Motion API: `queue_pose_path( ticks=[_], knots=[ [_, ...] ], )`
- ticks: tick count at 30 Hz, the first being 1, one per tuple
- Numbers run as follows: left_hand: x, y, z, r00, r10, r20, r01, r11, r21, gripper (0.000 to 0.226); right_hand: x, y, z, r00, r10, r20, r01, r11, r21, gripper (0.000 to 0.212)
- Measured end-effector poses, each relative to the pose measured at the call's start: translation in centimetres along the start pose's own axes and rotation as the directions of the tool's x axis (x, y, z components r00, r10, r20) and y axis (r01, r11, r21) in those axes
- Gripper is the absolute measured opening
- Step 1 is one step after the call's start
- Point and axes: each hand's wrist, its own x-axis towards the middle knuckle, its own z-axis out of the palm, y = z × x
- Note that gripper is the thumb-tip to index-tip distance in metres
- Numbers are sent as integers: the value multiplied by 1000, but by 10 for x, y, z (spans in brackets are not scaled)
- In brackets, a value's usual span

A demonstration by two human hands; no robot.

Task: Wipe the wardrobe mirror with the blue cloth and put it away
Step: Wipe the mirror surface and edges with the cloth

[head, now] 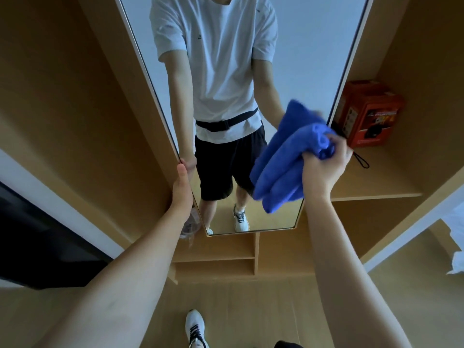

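My right hand (326, 167) grips the bunched blue cloth (283, 167), fingers curled tight round its upper end, and the folds hang down in front of the lower right part of the wardrobe mirror (226, 71). My left hand (182, 187) holds the mirror's left edge, thumb on the glass side, the other fingers hidden behind. An orange box (366, 114) sits on the wooden shelf (376, 182) to the right.
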Motion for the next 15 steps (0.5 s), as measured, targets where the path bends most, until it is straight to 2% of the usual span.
queue_pose_path(
  ticks=[2,4,6,8,10,12,15],
  knots=[
    [0,0,1,1000,2,2,-2,1000,-23,77,16,-19,4,998,-63,-9,63,997,42,33],
    [0,1,2,1000,10,19,-10,1000,-17,73,21,-19,7,998,-61,-5,61,997,56,33],
    [0,0,0,999,25,34,-24,1000,-14,88,10,2,10,997,-72,-9,73,997,27,33],
    [1,0,-3,999,-17,27,17,1000,-7,108,-12,31,8,1000,12,15,-12,1000,-11,31],
    [0,2,-2,998,-47,29,47,999,-8,111,-29,55,3,981,182,65,-177,981,-74,30],
    [-2,4,-2,998,-64,26,64,998,-23,109,-35,64,-1,959,265,105,-253,961,-116,28],
    [7,-5,-5,997,-71,22,72,996,-47,118,-22,47,1,980,178,92,-170,981,-90,27]
  ],
)
